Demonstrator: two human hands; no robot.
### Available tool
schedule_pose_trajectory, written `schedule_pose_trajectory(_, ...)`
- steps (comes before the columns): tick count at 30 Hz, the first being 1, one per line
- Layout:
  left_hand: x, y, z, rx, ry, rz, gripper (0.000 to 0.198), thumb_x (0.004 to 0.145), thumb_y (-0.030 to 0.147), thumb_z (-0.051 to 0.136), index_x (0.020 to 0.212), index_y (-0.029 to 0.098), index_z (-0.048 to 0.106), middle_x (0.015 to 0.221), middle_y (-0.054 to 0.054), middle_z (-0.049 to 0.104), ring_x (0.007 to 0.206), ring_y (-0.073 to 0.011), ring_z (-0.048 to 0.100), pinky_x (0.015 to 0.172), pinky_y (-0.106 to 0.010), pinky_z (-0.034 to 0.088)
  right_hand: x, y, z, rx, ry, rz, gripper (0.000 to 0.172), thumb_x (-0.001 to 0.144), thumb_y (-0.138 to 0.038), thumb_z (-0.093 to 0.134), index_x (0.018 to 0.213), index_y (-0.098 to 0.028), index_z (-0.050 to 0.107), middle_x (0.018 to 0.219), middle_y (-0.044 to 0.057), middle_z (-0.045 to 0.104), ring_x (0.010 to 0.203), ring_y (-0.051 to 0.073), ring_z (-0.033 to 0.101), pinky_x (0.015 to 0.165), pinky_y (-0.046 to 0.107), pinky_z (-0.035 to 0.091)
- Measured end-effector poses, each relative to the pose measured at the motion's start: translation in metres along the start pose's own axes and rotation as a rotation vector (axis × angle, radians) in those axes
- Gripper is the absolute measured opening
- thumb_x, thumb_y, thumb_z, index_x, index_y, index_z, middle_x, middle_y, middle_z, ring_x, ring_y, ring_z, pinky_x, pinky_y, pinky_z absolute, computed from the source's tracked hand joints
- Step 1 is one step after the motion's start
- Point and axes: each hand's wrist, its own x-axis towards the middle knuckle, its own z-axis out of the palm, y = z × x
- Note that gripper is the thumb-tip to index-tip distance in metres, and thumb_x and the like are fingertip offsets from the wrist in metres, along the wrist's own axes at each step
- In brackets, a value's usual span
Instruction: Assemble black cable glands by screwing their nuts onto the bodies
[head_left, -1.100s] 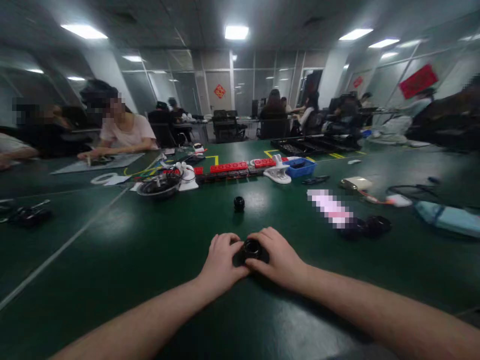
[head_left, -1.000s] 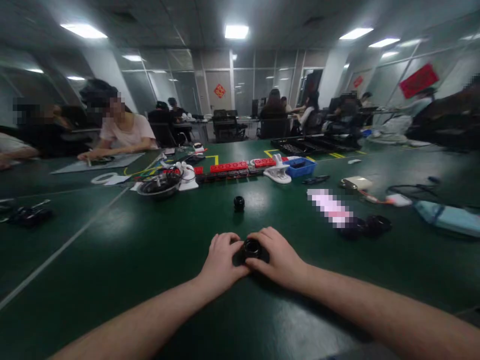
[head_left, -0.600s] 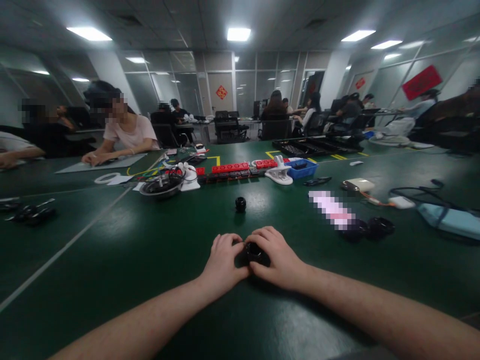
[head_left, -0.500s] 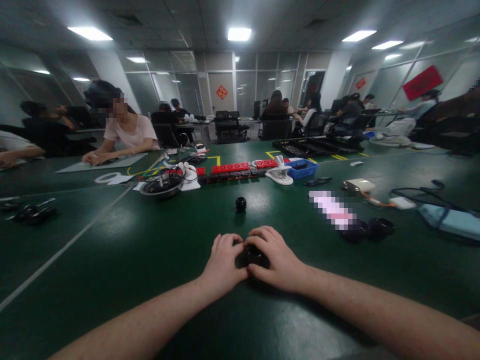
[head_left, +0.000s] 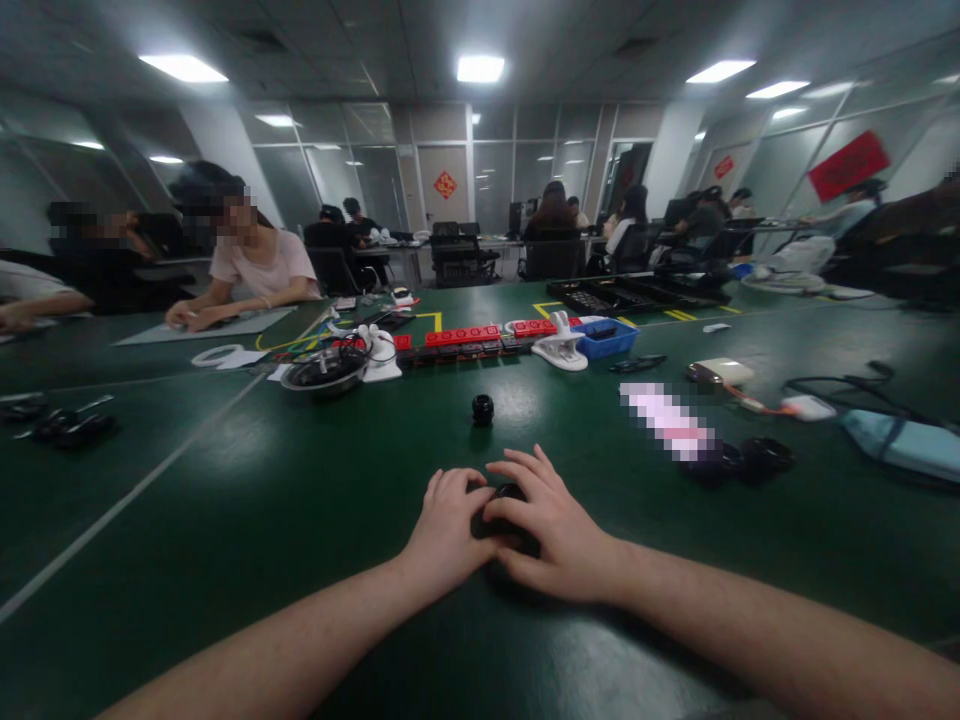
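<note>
Low over the green table (head_left: 315,500), a dark round part with a glossy black surface (head_left: 512,492) sits between my hands, mostly covered by fingers. My left hand (head_left: 444,525) is closed on its left side, thumb and fingers curled against it. Above and to the right of the part is my right hand (head_left: 561,540), its fingers spread apart and lifted, one finger reaching across the top. Whether its thumb touches the part I cannot tell. Just beyond my hands stands a small black round piece (head_left: 483,409), upright on the table.
Two black rings (head_left: 763,458) lie on the right, near a blurred-out pink item (head_left: 667,420) and a light blue pouch (head_left: 900,440). Farther back are a blue bin (head_left: 606,340), a white stand (head_left: 561,345), red strips (head_left: 461,335) and a bowl (head_left: 322,378). A person (head_left: 262,265) works at left.
My right hand's fingers have loosened, lifting and spreading away from the round part. My left hand has stayed in place, and the small black piece stands where it was.
</note>
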Motion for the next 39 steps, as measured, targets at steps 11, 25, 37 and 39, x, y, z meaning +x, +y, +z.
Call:
schedule_pose_trajectory(11,-0.002,-0.004,0.002,0.021,0.002,0.014,0.032,0.063,0.037,0.064,0.092,0.024,0.059,0.1,-0.003,0.05,0.099,-0.0233,0.043,0.095,-0.048,0.026,-0.007,0.005,-0.005,0.032,0.097,-0.065,0.012,0.068,-0.021,0.053,0.075,-0.021,0.062,0.115,0.005,0.048,0.119,0.026,0.03,0.1,0.053,0.009)
schedule_pose_trajectory(25,-0.002,0.0,-0.006,-0.001,-0.024,-0.008,0.034,0.066,0.046,0.061,0.094,0.026,0.059,0.098,-0.002,0.049,0.096,-0.0238,0.044,0.09,-0.048,0.031,-0.006,0.016,-0.004,0.032,0.206,0.049,0.009,0.072,-0.018,0.05,0.064,-0.019,0.054,0.098,0.005,0.052,0.103,0.022,0.041,0.098,0.049,0.021)
schedule_pose_trajectory(37,-0.001,-0.001,-0.005,-0.002,-0.02,-0.01,0.036,0.064,0.046,0.062,0.094,0.025,0.059,0.099,-0.003,0.048,0.097,-0.0242,0.043,0.091,-0.048,0.031,-0.003,0.017,-0.003,0.12,0.268,0.208,0.01,0.073,-0.023,0.051,0.079,-0.018,0.044,0.085,0.005,0.05,0.083,0.02,0.046,0.076,0.037,0.039)
schedule_pose_trajectory(39,-0.001,-0.001,-0.004,-0.011,-0.019,-0.01,0.035,0.065,0.045,0.062,0.093,0.025,0.059,0.098,-0.003,0.049,0.096,-0.0241,0.044,0.091,-0.049,0.03,-0.003,0.016,-0.001,0.123,0.256,0.225,0.022,0.072,-0.026,0.054,0.09,-0.018,0.046,0.09,0.006,0.051,0.086,0.021,0.046,0.076,0.037,0.039)
